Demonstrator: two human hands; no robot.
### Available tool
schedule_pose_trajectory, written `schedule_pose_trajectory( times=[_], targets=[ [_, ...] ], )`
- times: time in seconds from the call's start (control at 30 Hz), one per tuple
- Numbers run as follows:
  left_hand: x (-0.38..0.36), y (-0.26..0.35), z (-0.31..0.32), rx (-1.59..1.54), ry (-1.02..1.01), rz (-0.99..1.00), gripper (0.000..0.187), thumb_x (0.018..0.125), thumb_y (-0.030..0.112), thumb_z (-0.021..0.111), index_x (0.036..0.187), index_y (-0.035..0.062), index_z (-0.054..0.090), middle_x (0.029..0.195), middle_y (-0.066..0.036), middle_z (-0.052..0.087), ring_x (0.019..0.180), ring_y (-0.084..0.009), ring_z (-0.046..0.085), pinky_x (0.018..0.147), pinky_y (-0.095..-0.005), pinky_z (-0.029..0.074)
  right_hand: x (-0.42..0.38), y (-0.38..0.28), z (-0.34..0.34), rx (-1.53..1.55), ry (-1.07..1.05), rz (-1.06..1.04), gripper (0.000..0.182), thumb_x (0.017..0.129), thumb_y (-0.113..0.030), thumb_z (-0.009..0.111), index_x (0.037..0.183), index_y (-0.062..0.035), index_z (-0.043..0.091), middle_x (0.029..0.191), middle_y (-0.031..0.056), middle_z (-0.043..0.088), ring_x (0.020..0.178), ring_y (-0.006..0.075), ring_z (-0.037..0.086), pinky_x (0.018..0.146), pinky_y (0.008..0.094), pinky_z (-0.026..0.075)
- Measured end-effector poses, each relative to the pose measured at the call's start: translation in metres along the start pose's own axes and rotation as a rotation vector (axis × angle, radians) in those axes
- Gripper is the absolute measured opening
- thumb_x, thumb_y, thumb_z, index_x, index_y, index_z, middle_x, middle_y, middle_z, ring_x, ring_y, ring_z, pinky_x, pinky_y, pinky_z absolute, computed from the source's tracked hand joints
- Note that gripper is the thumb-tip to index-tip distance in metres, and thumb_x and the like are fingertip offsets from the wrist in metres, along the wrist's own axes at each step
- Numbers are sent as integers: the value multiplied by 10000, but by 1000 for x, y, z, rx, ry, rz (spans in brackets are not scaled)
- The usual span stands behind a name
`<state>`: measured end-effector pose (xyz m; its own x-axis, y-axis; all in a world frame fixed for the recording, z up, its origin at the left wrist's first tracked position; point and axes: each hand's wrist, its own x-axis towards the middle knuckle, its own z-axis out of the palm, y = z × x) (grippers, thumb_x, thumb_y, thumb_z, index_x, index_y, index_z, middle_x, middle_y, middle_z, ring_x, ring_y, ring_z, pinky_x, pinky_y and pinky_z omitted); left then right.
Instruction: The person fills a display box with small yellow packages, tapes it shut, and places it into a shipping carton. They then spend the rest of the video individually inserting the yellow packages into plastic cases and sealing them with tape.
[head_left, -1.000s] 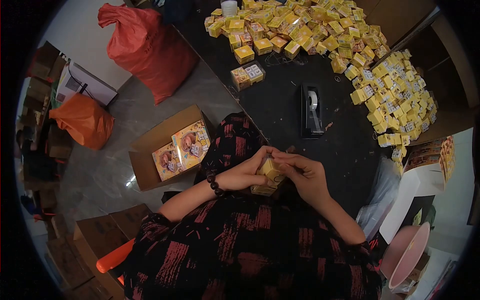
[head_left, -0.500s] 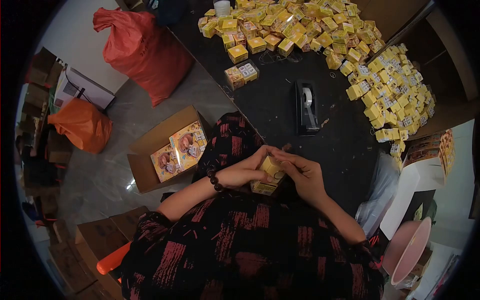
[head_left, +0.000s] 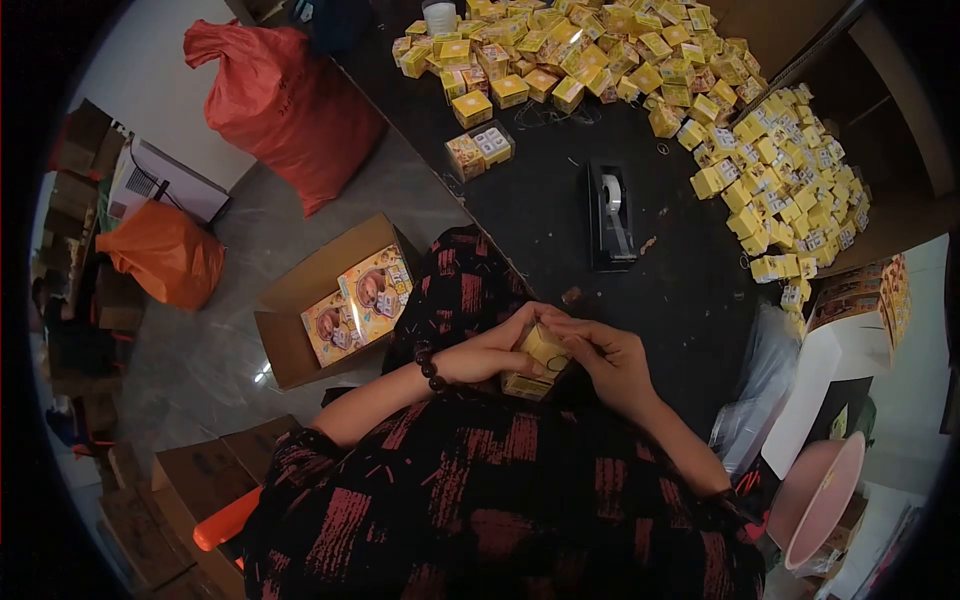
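Close to my body I hold a small yellow box above my lap. My left hand, with a dark bead bracelet at its wrist, is wrapped around the box from the left, its thumb lying on the near side. From the right, my right hand has bent fingers pressed against the far upper part of the box. A thin dark ring shows against the box near the right fingers. What lies under the right fingertips is hidden. A black tape dispenser stands on the dark table beyond my hands.
Many yellow boxes lie heaped along the table's far side, and smaller yellow-and-white pieces at right. A clear-cased pair sits near the left edge. An open carton with printed boxes, red bag and pink basin flank me.
The right fingers have shifted slightly and bent more at the box's far edge. The box stays in my hands, and the whole view has moved a little.
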<state>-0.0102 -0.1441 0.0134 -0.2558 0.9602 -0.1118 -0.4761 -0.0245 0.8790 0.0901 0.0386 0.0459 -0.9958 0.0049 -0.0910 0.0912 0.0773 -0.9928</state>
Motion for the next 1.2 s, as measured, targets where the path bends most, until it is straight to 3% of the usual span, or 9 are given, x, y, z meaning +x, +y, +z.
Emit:
schedule_pose_trajectory(
  times=[0.33,0.43,0.5,0.63,0.77,0.9,1.0,1.13,1.2],
  targets=[
    [-3,-2,-4,-68,-54,-77,633,848,115,585,1379,64,245,1298,-70,397,1240,-148,394,1033,-297,341,3,-4,-3,-29,-44,69,216,953,-14,507,1109,21,652,1188,125,640,1089,165,602,945,278,479],
    [-5,3,1,-225,-2,-150,642,866,120,578,1403,92,226,1319,-66,393,1240,-150,411,1020,-310,373,3,0,5,35,-38,-8,238,944,-3,507,1145,18,634,1221,137,621,1114,187,593,990,315,454],
    [-5,-3,3,-437,30,-84,613,896,141,561,1414,112,233,1349,-63,380,1234,-148,431,997,-317,408,1,3,11,-383,-6,-348,261,946,-15,503,1181,16,613,1263,144,595,1153,216,572,1032,353,415],
    [9,7,5,-413,129,-49,557,922,188,544,1404,107,277,1316,-73,432,1198,-144,474,969,-303,432,6,-1,1,-449,-38,-357,248,933,-67,549,1159,-2,628,1338,164,535,1285,246,473,1060,365,388],
    [48,28,-12,-104,217,29,508,929,220,522,1387,78,355,1157,-71,564,1053,-153,574,897,-282,467,41,6,-54,-274,622,-184,178,937,-114,556,1045,-5,647,999,42,631,868,116,580,771,239,448],
    [92,27,-30,-98,164,-41,542,915,226,529,1412,84,367,1119,-54,583,1014,-135,583,875,-269,478,75,15,-90,15,254,413,97,897,-157,639,943,-76,666,889,-21,587,708,63,494,603,221,395],
    [99,22,-34,-59,156,-70,546,911,228,526,1414,80,376,1116,-52,585,999,-131,584,863,-266,479,69,26,-97,539,255,421,79,905,-152,629,898,-79,661,870,-21,590,713,63,517,626,225,444],
    [97,21,-30,-78,165,-64,537,911,238,529,1404,74,391,1107,-58,590,970,-123,585,840,-248,472,45,12,-69,587,432,295,73,910,-120,612,897,-60,652,869,-6,597,759,82,561,677,245,503],
    [96,20,-29,-81,178,-67,529,909,233,531,1396,76,398,1098,-55,592,961,-122,586,833,-245,471,42,42,-62,274,481,191,56,916,-82,590,925,-50,634,902,11,610,843,112,588,766,282,526]
  ],
)
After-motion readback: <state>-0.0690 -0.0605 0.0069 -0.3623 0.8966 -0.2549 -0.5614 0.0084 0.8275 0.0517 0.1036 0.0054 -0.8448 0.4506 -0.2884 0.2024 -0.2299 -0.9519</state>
